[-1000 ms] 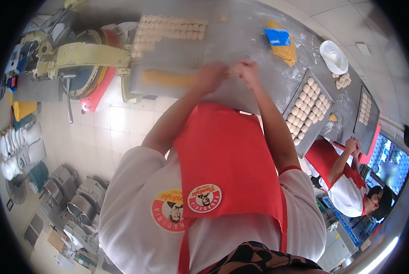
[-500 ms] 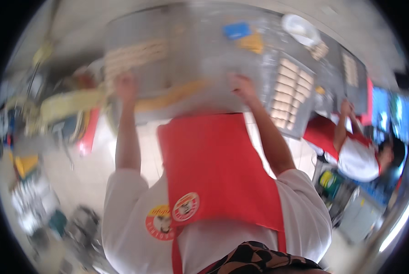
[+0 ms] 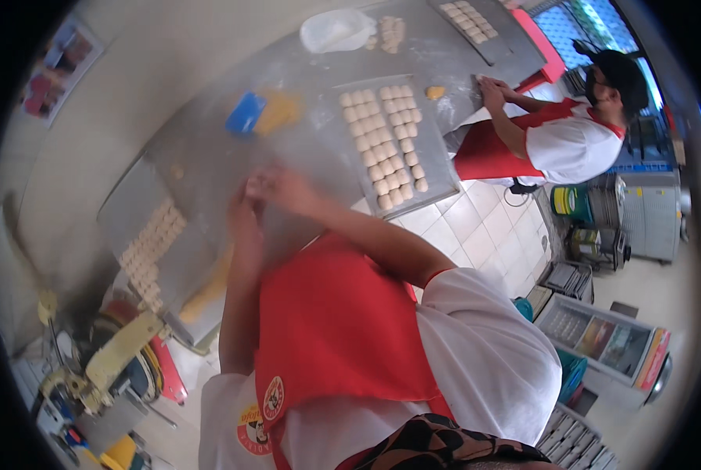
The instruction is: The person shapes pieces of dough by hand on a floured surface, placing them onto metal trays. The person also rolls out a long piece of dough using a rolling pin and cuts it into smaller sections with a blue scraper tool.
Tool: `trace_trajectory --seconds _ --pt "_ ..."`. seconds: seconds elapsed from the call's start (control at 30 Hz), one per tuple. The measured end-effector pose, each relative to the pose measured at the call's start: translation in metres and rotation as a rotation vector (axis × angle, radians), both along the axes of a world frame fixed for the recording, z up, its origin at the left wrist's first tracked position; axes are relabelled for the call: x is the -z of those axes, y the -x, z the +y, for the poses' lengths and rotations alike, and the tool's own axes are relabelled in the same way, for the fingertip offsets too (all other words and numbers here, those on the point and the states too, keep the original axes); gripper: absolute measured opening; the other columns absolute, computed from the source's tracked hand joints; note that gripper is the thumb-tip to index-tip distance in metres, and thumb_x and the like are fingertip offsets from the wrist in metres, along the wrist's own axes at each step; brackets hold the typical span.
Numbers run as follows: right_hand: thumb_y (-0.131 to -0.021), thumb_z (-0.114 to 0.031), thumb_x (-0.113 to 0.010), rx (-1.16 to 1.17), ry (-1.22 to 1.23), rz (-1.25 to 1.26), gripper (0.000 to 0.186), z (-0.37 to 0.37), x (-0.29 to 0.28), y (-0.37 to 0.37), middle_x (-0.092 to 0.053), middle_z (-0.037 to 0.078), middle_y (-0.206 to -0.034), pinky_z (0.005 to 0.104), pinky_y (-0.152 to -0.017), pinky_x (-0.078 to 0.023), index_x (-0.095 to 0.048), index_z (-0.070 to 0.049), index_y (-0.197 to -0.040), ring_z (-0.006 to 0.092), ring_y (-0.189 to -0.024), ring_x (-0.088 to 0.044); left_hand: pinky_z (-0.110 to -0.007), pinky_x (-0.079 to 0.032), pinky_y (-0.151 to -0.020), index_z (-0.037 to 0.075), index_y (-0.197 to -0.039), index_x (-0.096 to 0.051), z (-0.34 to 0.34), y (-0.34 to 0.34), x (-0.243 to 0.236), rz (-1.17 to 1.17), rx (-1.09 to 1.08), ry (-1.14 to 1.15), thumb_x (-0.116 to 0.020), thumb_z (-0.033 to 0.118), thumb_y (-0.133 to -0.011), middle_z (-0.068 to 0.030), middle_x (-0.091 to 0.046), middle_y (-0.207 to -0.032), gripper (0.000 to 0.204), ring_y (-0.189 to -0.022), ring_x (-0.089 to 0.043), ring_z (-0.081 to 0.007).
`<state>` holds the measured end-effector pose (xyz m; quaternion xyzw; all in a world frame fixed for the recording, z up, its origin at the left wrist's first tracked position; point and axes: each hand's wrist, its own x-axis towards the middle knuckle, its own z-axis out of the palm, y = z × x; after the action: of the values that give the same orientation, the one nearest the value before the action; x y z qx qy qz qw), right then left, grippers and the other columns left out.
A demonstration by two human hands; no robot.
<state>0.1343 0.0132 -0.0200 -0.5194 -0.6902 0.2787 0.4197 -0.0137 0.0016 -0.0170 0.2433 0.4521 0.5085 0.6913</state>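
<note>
My left hand (image 3: 248, 202) and my right hand (image 3: 286, 190) meet in front of me over the metal table, touching each other. Both look closed, fingers drawn in, though motion blurs them; whatever they hold, if anything, is hidden. Left of them lies a metal tray (image 3: 123, 205) with rows of small pale dough pieces (image 3: 153, 247). A long yellowish strip of dough (image 3: 211, 288) rests along the table's near edge, partly behind my left forearm. Beyond my hands are a blue scraper (image 3: 245, 113) and a flattened yellow mass (image 3: 278, 112) beside it.
Right of my hands, a tray (image 3: 437, 168) carries several rows of dough balls (image 3: 375, 145). Farther back stand a white tub (image 3: 336, 31) and another dough tray (image 3: 468, 22). A co-worker (image 3: 554, 133) in a red apron works at the right. A machine (image 3: 119, 352) stands at lower left.
My hands, which were apart, have come together. The view has turned to the right, so the table and trays sit at a different slant and the co-worker shows more fully.
</note>
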Motion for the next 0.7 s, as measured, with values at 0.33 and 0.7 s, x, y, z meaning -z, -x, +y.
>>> trace_trajectory --seconds 0.33,0.7 --pt "-0.096 -0.038 -0.069 0.088 0.408 0.553 0.035 -0.013 -0.01 -0.056 -0.074 0.016 -0.094 0.0423 -0.08 -0.056 -0.075 -0.006 -0.108 0.0329 -0.086 -0.072 -0.027 -0.052 -0.09 0.003 -0.13 -0.062 0.003 -0.06 -0.004 -0.038 0.158 0.087 -0.063 0.016 -0.102 -0.003 -0.063 -0.123 0.032 -0.109 -0.063 -0.0145" --pt "-0.089 -0.018 -0.071 0.206 0.673 0.648 0.018 -0.01 -0.009 -0.066 -0.069 0.007 -0.086 0.0375 -0.072 -0.055 -0.073 -0.003 -0.098 0.0192 -0.081 -0.067 -0.027 -0.054 -0.074 0.005 -0.123 -0.066 0.023 -0.012 0.045 -0.152 0.375 0.1 -0.068 0.016 -0.1 -0.0023 -0.071 -0.098 0.026 -0.084 -0.067 -0.0132"
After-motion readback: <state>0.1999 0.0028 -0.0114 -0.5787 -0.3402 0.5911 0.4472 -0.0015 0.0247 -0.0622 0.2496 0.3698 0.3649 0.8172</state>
